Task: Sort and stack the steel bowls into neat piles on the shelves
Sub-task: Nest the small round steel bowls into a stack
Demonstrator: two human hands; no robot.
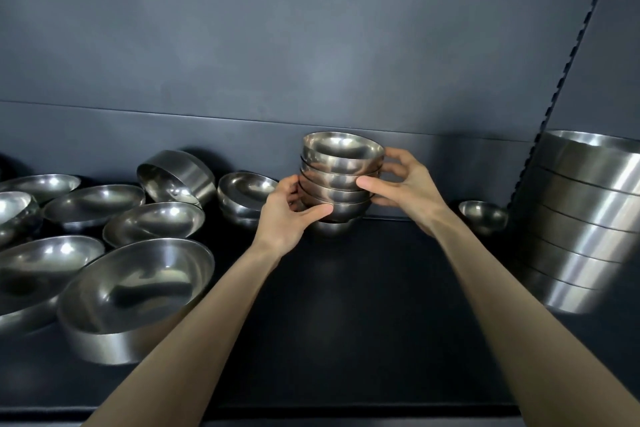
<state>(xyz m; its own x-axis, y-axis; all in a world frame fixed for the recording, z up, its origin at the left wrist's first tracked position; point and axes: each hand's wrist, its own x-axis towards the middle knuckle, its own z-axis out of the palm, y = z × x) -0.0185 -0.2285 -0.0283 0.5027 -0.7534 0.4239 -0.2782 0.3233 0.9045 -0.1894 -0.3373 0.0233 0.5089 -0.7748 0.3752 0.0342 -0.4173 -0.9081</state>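
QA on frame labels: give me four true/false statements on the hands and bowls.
1. The left hand and right hand both grip the small stack. True.
2. The big stack stands left of the hands. False: it is at the right.
3. The loose bowls lie scattered at the left. True.
4. The lone bowl right of the hands is upside down. False: its mouth faces up.

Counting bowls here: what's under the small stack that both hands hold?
One more small steel bowl sits under the held stack of small steel bowls, on the dark shelf. Its rim and inside are covered by the stack.
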